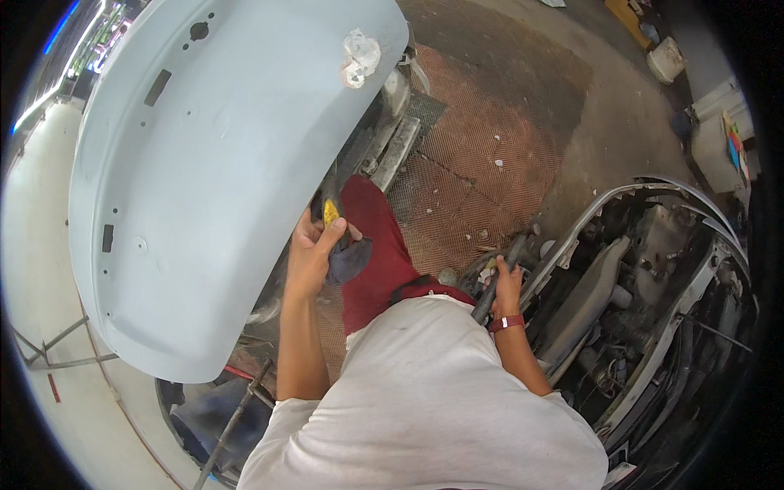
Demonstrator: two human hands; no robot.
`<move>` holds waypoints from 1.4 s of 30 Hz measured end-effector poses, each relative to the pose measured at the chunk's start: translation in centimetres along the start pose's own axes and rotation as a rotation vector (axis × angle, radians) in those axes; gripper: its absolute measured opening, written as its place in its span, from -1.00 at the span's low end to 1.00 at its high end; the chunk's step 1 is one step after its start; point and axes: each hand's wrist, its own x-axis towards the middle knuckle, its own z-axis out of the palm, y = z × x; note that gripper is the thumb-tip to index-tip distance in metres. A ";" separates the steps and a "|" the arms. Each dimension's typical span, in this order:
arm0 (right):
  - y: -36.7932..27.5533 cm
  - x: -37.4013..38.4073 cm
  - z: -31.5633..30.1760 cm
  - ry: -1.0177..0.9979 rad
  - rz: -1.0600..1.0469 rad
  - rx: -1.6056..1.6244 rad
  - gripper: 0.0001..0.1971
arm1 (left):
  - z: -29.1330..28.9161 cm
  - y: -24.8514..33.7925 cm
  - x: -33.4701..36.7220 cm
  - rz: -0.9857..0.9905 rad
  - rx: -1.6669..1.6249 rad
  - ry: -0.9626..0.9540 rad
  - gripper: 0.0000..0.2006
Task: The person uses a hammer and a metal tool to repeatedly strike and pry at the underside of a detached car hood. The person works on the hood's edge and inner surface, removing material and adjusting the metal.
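My left hand is closed, thumb and fingers pinching a small yellow piece with a dark part beside it. A dark blue-grey cloth-like piece hangs just below those fingers. Close by on the left is a large pale grey car body panel, with a whitish filler patch near its far right corner. My right hand, a red band at its wrist, is low on my right side. Its fingers are curled round a dark rod-like thing, whose kind I cannot make out.
At right lies an opened car engine bay with a curved metal edge. Red-brown textured matting covers the floor ahead, with small white scraps. A whitish bucket stands far right. A metal stand is at lower left.
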 end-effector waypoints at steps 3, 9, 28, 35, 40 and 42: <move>-0.4 -0.7 0.5 0.009 0.021 0.013 -0.80 | 0.1 0.1 0.0 0.002 0.002 -0.018 -0.30; -0.1 -0.6 0.5 0.013 0.032 0.006 -0.79 | 0.3 -0.5 0.1 -0.008 -0.015 -0.022 -0.35; -0.6 -1.1 1.0 0.030 0.080 0.034 -0.84 | 0.3 -0.8 0.2 -0.044 -0.052 -0.039 -0.29; -0.3 -0.8 0.5 0.012 0.049 0.039 -0.83 | 0.3 -1.0 0.3 -0.033 -0.077 -0.044 -0.31; -0.3 -0.6 0.3 0.012 0.030 0.047 -0.82 | 0.2 -1.2 0.2 -0.055 -0.054 -0.021 -0.31; -0.4 -0.5 0.2 0.011 0.029 0.030 -0.82 | 0.1 -1.4 0.3 -0.039 -0.060 -0.024 -0.31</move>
